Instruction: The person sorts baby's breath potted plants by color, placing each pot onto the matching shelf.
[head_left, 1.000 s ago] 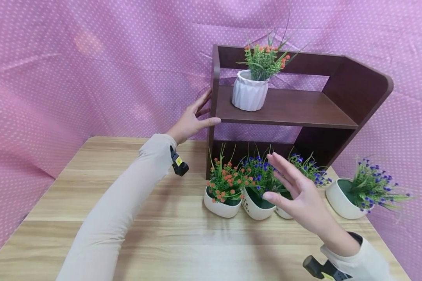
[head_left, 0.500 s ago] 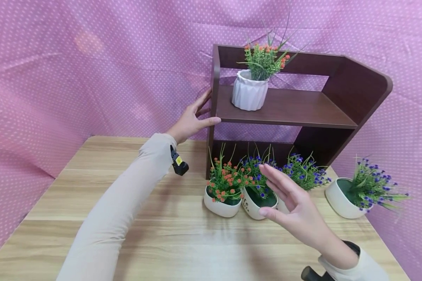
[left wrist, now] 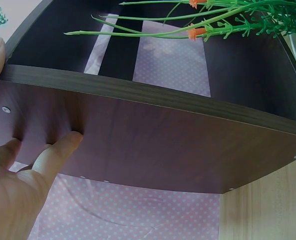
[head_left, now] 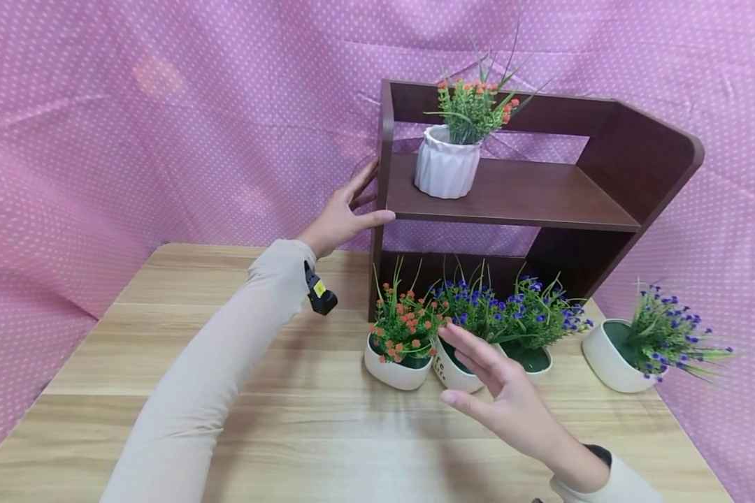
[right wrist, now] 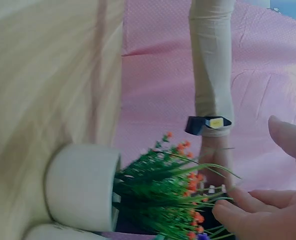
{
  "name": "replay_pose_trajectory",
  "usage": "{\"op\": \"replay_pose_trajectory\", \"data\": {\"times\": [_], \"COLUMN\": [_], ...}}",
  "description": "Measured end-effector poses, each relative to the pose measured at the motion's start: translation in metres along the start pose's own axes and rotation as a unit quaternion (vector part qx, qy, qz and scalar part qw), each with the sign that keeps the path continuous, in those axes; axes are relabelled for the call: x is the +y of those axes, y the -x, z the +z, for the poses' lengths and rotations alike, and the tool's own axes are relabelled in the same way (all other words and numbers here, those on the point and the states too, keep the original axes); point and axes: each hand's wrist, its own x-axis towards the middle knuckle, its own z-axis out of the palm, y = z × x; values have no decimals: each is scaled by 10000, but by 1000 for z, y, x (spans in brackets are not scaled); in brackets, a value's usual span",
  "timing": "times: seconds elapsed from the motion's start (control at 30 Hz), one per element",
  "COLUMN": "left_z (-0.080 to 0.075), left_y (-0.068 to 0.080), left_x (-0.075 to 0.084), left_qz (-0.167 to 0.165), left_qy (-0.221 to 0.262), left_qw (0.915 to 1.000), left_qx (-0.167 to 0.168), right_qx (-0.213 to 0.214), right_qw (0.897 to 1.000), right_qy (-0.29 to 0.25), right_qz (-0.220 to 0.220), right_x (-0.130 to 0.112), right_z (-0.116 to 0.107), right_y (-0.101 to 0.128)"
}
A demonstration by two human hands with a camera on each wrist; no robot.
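My left hand (head_left: 338, 218) holds the left side panel of a dark brown two-tier shelf (head_left: 528, 192). Its fingertips press the panel's outer face, and the thumb lies across the front edge, as the left wrist view also shows. My right hand (head_left: 509, 402) hovers with fingers extended in front of the pots, holding nothing. Behind it stand a white pot with orange flowers (head_left: 399, 370), a lettered white pot with blue flowers (head_left: 456, 374), partly hidden by the fingers, and another blue-flowered pot (head_left: 531, 358).
On the shelf's upper board, at left, stands a ribbed white pot (head_left: 447, 168) with orange flowers and grass. Another blue-flowered white pot (head_left: 613, 360) is near the right edge of the wooden table (head_left: 277, 419). Pink dotted cloth (head_left: 226, 126) hangs behind.
My right hand has moved left and down across the front of the pots, uncovering the third pot from the left. The left hand and the shelf have stayed in place.
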Motion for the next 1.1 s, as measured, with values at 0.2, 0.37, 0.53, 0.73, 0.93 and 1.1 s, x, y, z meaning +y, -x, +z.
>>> {"op": "replay_pose_trajectory", "data": {"times": [0.2,0.37,0.53,0.73,0.93,1.1], "left_z": [0,0,0,0,0,0], "left_y": [1,1,1,1,1,1], "left_x": [1,1,1,1,0,0], "left_qz": [11,61,72,40,52,89], "left_qy": [-80,-82,-43,-43,-28,-3], "left_qw": [10000,9999,10000,10000,10000,10000], "left_qx": [-17,-28,-37,-31,-33,-41], "right_qx": [332,467,550,498,432,395], "right_qw": [9993,9971,9934,9864,9779,9748], "right_qy": [-100,-245,-350,-239,-417,-574], "right_qz": [162,541,941,1547,2000,2121], "right_x": [10,20,34,48,57,63], "right_z": [13,22,27,28,31,34], "right_y": [12,20,23,22,19,17]}}
